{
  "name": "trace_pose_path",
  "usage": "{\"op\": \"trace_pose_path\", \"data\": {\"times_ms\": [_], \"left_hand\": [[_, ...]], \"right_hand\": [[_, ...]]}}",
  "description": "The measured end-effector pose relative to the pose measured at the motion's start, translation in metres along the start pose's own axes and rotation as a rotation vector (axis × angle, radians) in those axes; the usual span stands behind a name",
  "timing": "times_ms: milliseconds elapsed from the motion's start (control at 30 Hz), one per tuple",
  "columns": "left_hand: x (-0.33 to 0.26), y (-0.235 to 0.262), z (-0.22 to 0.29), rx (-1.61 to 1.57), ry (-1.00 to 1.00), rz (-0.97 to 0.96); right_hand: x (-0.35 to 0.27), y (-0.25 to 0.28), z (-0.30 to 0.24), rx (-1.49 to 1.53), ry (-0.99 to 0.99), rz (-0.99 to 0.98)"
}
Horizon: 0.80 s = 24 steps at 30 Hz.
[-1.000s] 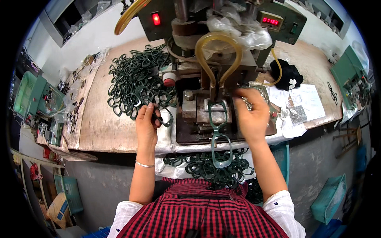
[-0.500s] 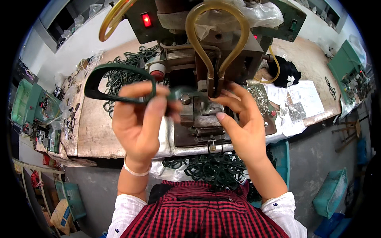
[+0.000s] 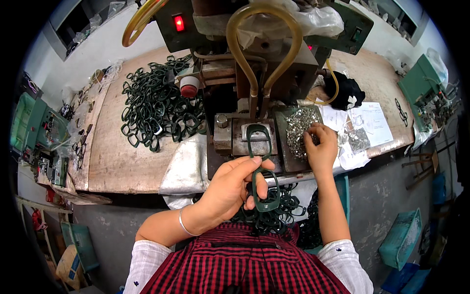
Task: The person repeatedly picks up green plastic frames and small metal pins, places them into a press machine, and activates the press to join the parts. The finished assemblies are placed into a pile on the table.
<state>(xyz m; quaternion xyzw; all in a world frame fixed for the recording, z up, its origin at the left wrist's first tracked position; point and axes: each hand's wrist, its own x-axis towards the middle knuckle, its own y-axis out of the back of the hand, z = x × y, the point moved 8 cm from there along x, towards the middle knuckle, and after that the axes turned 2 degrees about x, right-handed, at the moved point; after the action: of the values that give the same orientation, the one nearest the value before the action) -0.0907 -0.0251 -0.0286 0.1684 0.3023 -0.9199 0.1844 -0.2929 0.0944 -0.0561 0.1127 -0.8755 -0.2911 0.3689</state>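
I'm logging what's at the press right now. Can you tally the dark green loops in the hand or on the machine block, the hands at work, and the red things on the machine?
Dark green loops: 2, one in the left hand as the held loop, one as the loop on the block
Hands: 2, counting the right hand on the metal bits
Red things: 2, red lamp and red-topped knob
Total: 6

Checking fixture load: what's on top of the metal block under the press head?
A dark green loop lies on the metal block. The left hand holds a second loop just below. The block's underside is hidden.
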Motion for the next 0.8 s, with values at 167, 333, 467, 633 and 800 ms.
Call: {"op": "trace_pose_path", "data": {"times_ms": [167,333,467,633,800], "left_hand": [[0.004,0.002,0.0,0.042,0.02,0.006],[0.002,0.011,-0.006,0.057,-0.008,-0.085],[-0.015,0.051,-0.027,0.164,-0.108,-0.14],[-0.073,0.222,0.051,0.648,-0.803,0.915],[-0.076,0.412,0.125,1.247,-0.785,1.433]], "right_hand": [[-0.001,-0.027,-0.052,-0.138,0.443,-0.18],[0.018,-0.056,-0.018,-0.237,0.287,-0.233],[0.007,-0.021,0.029,0.239,-0.252,0.019],[-0.028,-0.004,0.075,0.771,-0.513,0.202],[-0.015,-0.027,0.062,0.761,-0.46,0.183]]}}
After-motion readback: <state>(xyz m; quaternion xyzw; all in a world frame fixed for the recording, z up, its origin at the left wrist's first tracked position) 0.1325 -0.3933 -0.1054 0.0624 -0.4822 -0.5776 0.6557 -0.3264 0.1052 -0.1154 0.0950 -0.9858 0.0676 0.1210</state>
